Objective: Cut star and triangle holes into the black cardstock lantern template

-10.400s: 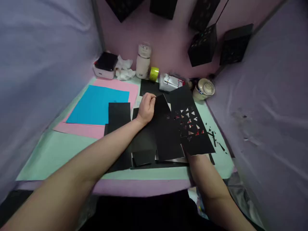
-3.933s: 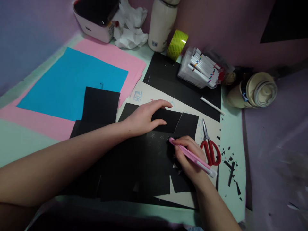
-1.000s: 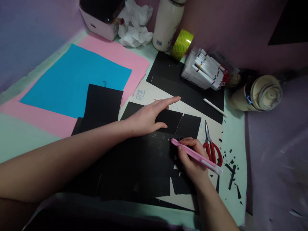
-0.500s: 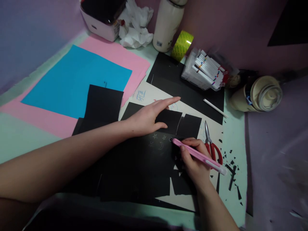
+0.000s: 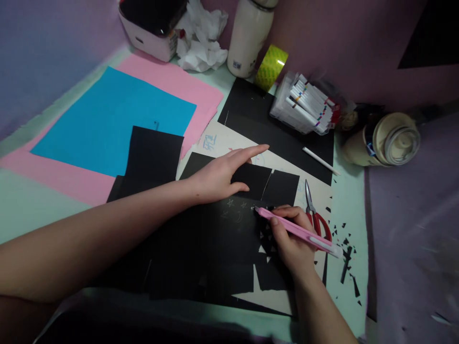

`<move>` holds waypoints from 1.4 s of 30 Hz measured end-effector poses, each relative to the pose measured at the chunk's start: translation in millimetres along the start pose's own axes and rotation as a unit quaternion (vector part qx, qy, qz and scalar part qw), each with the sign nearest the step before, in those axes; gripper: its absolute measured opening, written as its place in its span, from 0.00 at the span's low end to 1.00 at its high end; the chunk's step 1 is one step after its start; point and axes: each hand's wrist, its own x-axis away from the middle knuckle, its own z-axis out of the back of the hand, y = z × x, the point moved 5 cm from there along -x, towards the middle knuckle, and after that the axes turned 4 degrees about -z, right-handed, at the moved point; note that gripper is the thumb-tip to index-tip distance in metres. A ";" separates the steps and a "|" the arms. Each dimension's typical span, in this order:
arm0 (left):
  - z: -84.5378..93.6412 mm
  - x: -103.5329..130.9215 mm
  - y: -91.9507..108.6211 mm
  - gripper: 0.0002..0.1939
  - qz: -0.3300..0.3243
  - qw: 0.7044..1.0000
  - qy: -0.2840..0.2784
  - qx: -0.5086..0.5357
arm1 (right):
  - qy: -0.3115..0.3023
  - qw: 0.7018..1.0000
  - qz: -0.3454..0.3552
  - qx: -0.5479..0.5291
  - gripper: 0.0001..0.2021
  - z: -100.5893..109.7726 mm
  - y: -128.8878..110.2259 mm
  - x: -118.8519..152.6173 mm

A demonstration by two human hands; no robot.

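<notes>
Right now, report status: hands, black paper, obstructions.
Left hand resting on black paper. Right hand holding pink cutter, tip by drawn stars. Red-handled scissors close beside right hand.

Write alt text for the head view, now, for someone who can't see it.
The right hand holds a pink craft knife, its tip at black paper marked with faint stars and a crescent; the left hand lies spread over the paper. Red-handled scissors and black scraps lie to the right, blue and pink sheets to the left.
</notes>
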 end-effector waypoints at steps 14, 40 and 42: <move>0.0 -0.8 1.1 0.46 -0.008 1.000 0.002 0.003 | -0.024 1.000 0.014 0.014 0.02 -5.5 -4.2 0.2; -2.2 -1.0 0.1 0.45 -0.028 1.000 -0.006 0.008 | 0.002 0.991 0.096 0.098 0.15 -7.4 -6.3 -2.8; -2.6 -0.6 0.0 0.45 -0.035 0.999 -0.007 0.008 | -0.007 0.988 0.111 0.105 0.14 -9.4 -8.1 -2.8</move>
